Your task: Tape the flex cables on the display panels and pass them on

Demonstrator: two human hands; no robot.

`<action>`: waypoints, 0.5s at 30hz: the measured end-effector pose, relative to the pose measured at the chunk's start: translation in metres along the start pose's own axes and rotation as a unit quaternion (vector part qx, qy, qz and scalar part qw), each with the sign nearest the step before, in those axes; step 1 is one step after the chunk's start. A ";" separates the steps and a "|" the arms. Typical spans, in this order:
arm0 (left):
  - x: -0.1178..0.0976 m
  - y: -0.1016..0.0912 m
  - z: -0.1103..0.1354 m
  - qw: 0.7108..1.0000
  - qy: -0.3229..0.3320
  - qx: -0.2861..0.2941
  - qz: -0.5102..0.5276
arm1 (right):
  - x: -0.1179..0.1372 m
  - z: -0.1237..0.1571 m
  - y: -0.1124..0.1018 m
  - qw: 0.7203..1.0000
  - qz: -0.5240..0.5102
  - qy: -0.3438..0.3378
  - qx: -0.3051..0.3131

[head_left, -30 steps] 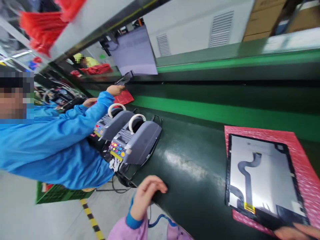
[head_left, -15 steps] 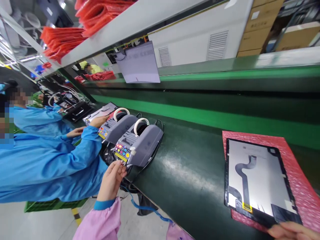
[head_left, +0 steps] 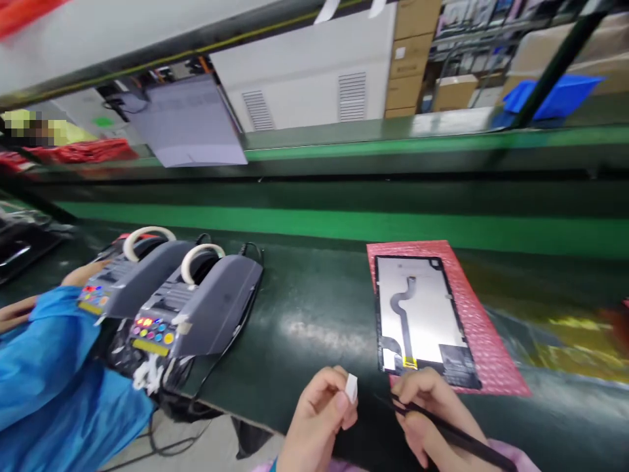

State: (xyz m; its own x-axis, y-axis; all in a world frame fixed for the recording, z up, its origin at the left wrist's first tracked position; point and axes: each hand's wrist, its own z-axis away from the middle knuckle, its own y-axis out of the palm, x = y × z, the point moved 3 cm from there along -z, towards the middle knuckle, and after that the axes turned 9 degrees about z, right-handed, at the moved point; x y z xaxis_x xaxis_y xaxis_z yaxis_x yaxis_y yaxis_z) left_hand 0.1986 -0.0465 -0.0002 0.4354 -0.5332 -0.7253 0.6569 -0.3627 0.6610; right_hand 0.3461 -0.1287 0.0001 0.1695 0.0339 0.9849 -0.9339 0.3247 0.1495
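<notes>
Pinches a small white piece [head_left: 351, 388] between the thumb and curled fingers of the left hand [head_left: 322, 416], out to the left of the near end of the display panel [head_left: 435, 314] and apart from it. Grips a dark slender tool [head_left: 464, 439] in the right hand [head_left: 435, 410], with thumb and fingers closed around it, right by the panel's near edge; cannot tell of any contact between fingers and panel. Points the tool's tip leftward from the panel, toward the white piece but short of it. Has the panel lying flat, silver face up, on a red bubble-wrap sheet [head_left: 489, 351] jutting out past the panel's right side, with a bent grey ribbon cable [head_left: 404, 324] running along the panel's left half to a patch of yellow tape [head_left: 409, 362] by the near edge. Has a dark green worktop [head_left: 314, 301] under the panel and, well to its left, a grey tape dispenser [head_left: 221, 305] with a pale ring and lit buttons, then a second grey dispenser [head_left: 140, 282] beside it. Has a co-worker's blue sleeve [head_left: 63, 321] farthest left of the panel, past both dispensers
</notes>
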 end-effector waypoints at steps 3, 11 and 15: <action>0.005 0.008 -0.010 1.000 -0.007 0.024 -0.011 | 0.000 -0.004 -0.004 1.000 -0.007 0.026 -0.009; 0.014 0.005 -0.010 0.994 -0.002 0.048 -0.100 | -0.018 -0.006 -0.005 0.998 -0.035 0.041 0.018; 0.018 0.007 -0.010 0.973 0.106 0.095 -0.181 | -0.019 -0.009 0.004 0.989 -0.132 0.070 -0.010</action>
State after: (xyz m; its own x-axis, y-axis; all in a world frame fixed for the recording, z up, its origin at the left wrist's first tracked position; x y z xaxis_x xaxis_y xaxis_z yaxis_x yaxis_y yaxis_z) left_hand 0.2171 -0.0513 -0.0110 0.3269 -0.1818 -0.9274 0.6742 -0.6429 0.3636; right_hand 0.3419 -0.1190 -0.0186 0.4498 0.0764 0.8899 -0.8450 0.3591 0.3963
